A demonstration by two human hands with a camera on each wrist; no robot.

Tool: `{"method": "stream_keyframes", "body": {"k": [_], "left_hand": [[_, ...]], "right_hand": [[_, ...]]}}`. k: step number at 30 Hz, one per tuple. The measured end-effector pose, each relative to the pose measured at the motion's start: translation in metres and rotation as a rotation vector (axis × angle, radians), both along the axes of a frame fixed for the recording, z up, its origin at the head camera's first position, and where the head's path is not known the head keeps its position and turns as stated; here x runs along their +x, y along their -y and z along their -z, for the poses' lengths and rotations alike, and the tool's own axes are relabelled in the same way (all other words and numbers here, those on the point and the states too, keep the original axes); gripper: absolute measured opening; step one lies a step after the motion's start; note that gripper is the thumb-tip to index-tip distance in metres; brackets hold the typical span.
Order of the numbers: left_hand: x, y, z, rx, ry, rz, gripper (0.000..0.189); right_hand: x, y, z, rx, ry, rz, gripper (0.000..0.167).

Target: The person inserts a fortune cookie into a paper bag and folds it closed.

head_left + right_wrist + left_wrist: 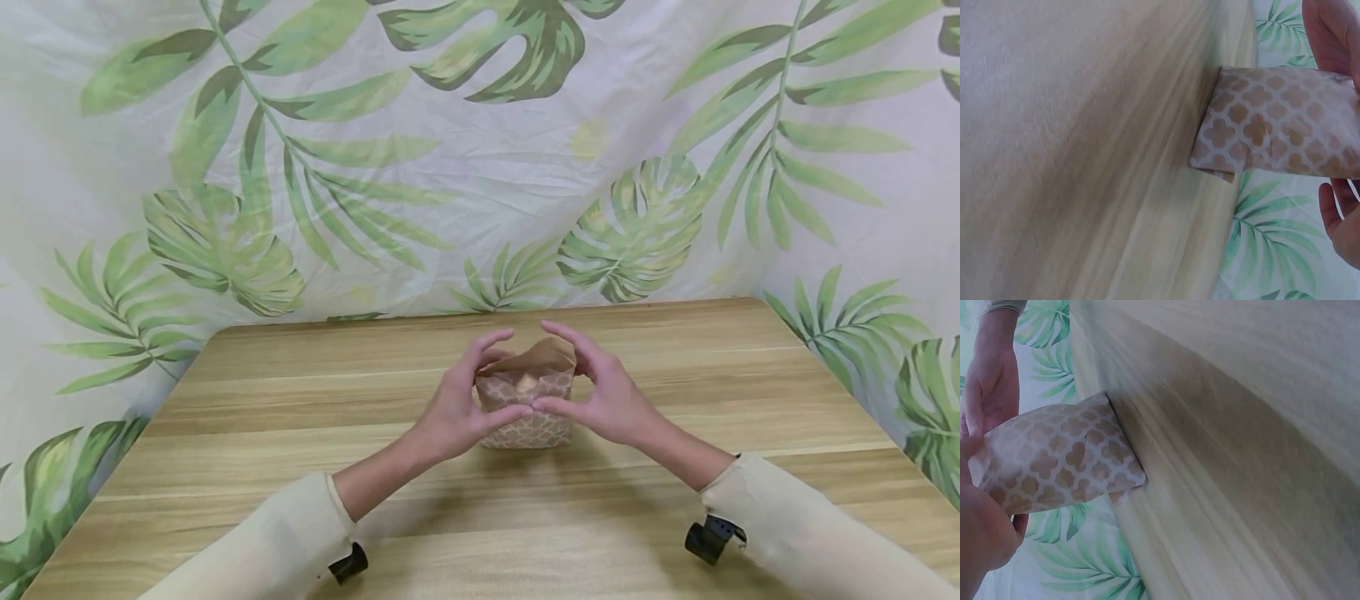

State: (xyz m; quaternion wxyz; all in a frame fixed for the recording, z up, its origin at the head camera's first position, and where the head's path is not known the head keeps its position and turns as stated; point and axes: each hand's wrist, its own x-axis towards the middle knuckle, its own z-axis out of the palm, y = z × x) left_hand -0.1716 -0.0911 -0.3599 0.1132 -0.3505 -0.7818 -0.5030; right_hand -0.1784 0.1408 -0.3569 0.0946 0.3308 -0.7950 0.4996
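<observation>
A small paper bag [528, 429] with a brown and white lattice print stands upright on the table, its mouth parted at the top. My left hand [457, 408] holds the left side of the rim, thumb along the front. On the opposite side, my right hand [611, 400] grips the rim the same way. Both thumb tips meet at the front edge, while the other fingers reach round the sides and above the plain brown back flap. Something pale [527, 384] shows in the mouth; I cannot tell what it is. Both wrist views show the patterned bag [1060, 456] [1272, 122] from its lower part.
The wood-grain table [262, 392] spreads out on every side of the bag. Behind it hangs a white cloth [495, 167] printed with green leaves, meeting the table's back edge. Small black devices [708, 540] sit under both sleeve cuffs.
</observation>
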Motion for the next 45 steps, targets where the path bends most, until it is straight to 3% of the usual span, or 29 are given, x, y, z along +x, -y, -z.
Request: {"method": "stream_keyframes", "body": {"k": [5, 14, 21, 28, 30, 32, 38, 40, 42, 45], "left_hand": [[-0.002, -0.004, 0.003, 0.071, 0.045, -0.027, 0.077], [-0.003, -0.007, 0.006, 0.173, 0.112, -0.054, 0.064], [-0.003, -0.013, 0.007, 0.335, 0.268, -0.006, 0.057], [-0.004, -0.014, 0.008, 0.394, 0.3, 0.015, 0.055], [-0.005, -0.013, 0.009, 0.358, 0.255, -0.006, 0.055], [-0.006, -0.01, 0.011, 0.307, 0.163, -0.026, 0.054], [-0.01, 0.003, 0.016, 0.115, -0.362, -0.085, 0.047], [-0.011, 0.005, 0.016, 0.072, -0.485, -0.094, 0.043], [-0.011, 0.007, 0.017, 0.044, -0.538, -0.097, 0.041], [-0.011, 0.008, 0.017, 0.009, -0.548, -0.12, 0.038]], "right_hand": [[0.001, 0.003, 0.002, -0.065, 0.045, 0.022, 0.083], [-0.001, 0.005, 0.005, -0.109, 0.04, 0.071, 0.075], [-0.004, 0.006, 0.007, -0.123, 0.06, 0.134, 0.069], [-0.006, 0.007, 0.01, -0.182, 0.084, 0.114, 0.067], [-0.006, 0.008, 0.01, -0.191, 0.088, 0.111, 0.066], [-0.005, 0.008, 0.01, -0.2, 0.092, 0.112, 0.064], [-0.003, 0.006, 0.01, -0.208, 0.094, 0.147, 0.062], [-0.003, 0.006, 0.009, -0.208, 0.099, 0.149, 0.062], [-0.003, 0.005, 0.009, -0.209, 0.101, 0.147, 0.062], [-0.003, 0.005, 0.01, -0.204, 0.09, 0.146, 0.063]]}}
